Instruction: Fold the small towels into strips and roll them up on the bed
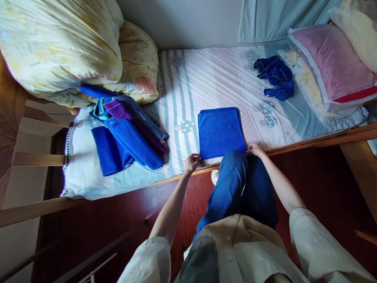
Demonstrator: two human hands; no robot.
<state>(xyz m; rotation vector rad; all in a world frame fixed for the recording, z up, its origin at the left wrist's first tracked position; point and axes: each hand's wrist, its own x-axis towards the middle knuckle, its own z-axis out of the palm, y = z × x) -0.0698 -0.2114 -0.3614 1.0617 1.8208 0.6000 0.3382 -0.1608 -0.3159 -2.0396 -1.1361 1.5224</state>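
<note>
A blue towel (220, 131) lies flat on the bed as a neat square, its near edge by the bed's front rail. At its near left corner, my left hand (192, 162) has thumb and fingers closed on the fabric. My right hand (255, 150) pinches the near right corner beside my raised knee, which covers part of the near edge. To the left lies a pile of folded blue and purple towels (132, 139). A crumpled dark blue cloth (277, 76) rests toward the far right of the bed.
The mattress has a patterned sheet (179, 114) and a wooden front rail (324, 142). A large bundled quilt (61, 43) stands at the far left. Pink cushion (335, 59) and other bedding sit on the right. A curtain (279, 19) hangs behind; wooden bars (41, 159) close the left end.
</note>
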